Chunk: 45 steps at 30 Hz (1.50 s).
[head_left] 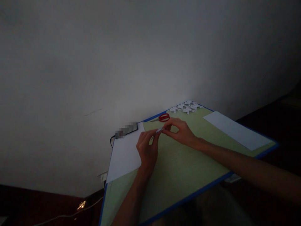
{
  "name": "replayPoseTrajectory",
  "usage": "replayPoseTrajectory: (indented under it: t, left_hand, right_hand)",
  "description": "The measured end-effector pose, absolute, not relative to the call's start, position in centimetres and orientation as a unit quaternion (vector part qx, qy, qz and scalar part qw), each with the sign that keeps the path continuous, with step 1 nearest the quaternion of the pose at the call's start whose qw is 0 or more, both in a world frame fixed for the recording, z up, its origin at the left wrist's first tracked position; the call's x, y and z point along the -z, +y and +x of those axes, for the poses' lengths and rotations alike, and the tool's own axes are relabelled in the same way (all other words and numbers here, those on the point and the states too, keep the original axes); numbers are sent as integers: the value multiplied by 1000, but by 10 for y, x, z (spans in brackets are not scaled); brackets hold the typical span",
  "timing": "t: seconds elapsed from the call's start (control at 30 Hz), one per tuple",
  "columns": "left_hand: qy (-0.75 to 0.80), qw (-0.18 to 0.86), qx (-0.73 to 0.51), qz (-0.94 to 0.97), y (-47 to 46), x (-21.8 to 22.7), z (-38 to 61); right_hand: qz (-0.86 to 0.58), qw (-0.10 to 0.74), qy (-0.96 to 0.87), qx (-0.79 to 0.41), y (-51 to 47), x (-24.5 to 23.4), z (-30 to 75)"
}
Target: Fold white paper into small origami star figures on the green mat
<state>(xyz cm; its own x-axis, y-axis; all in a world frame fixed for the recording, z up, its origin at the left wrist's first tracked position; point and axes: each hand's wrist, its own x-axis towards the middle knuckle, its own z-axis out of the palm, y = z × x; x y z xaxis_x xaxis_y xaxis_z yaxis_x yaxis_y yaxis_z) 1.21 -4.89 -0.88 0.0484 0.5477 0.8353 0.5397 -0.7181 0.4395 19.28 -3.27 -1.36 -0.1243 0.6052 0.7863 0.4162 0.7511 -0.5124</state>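
Observation:
Above the middle of the pale green table, both hands meet at a small folded piece of white paper point(160, 129). My left hand point(148, 147) pinches its near-left side between thumb and fingers. On its right side, my right hand point(180, 131) pinches it with thumb and forefinger. The fingers cover most of the paper, so its full shape is hidden. Just beyond the hands lie scissors with red handles point(164, 117), blades pointing left. Several white folded paper stars point(188, 107) sit together at the far corner.
A large white sheet point(124, 160) covers the table's left side, with a phone-like device point(127, 129) on its far end and a cable beside it. Another white sheet point(235, 130) lies at the right. Blue edging point(195, 191) borders the table, which stands against a wall point(117, 62).

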Motion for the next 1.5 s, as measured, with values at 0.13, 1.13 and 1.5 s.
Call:
replayPoseTrajectory:
  t: [0.13,1.13,1.5]
  left_hand:
    - [373,13,-578,726,-49,8,12]
    - [364,-19,-539,759,-44,8,8]
    - [347,11,-523,778,-45,8,10]
  right_hand:
    - [-342,583,-726,-129,-31,13,192]
    - [-276,498,-818,-75,-27,7,205]
    - [-274,516,-799,-142,-32,7,202]
